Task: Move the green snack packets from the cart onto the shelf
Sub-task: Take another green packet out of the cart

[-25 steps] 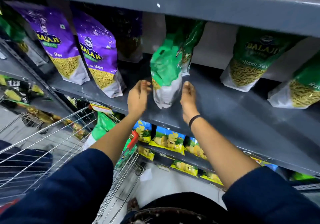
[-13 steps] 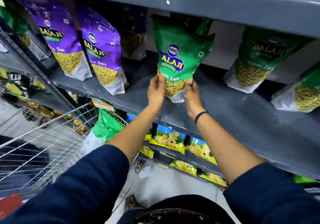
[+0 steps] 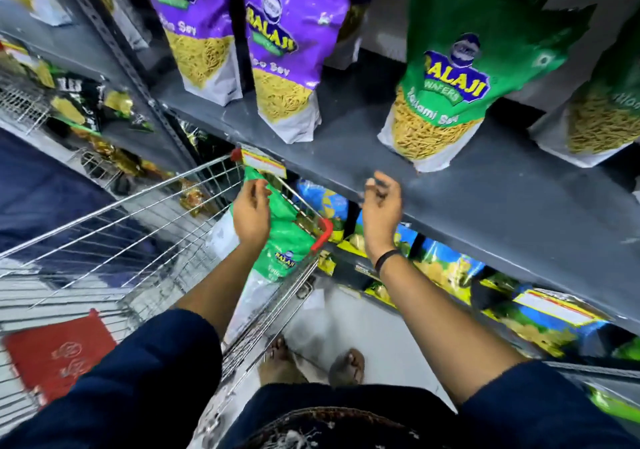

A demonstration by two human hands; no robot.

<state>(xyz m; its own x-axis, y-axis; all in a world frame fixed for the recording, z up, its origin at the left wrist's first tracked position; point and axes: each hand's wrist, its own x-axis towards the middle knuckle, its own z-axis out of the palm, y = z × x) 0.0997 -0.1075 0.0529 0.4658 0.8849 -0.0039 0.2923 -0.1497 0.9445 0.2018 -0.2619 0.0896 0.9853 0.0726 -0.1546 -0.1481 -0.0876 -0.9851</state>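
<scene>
A green snack packet [image 3: 446,77] stands upright on the grey shelf [image 3: 349,143], with a second green one [image 3: 602,116] at its right. Another green packet [image 3: 285,240] leans in the near right corner of the wire cart [image 3: 138,199]. My left hand [image 3: 251,213] is down over the top of the cart packet, fingers apart, and I cannot see a grip on it. In front of the shelf's edge, below the standing packet, hangs my right hand [image 3: 381,202], fingers loosely curled and holding nothing.
Two purple snack packets [image 3: 287,60] stand on the same shelf to the left. Blue and yellow packets [image 3: 446,265] fill the lower shelf. A red flat item [image 3: 52,351] lies in the cart. A price tag [image 3: 263,162] hangs on the shelf edge.
Both hands have let go of the green packet, which now stands on the shelf. They dropped below the shelf edge; the left hand went down to the packet in the cart. My view tilted downward.
</scene>
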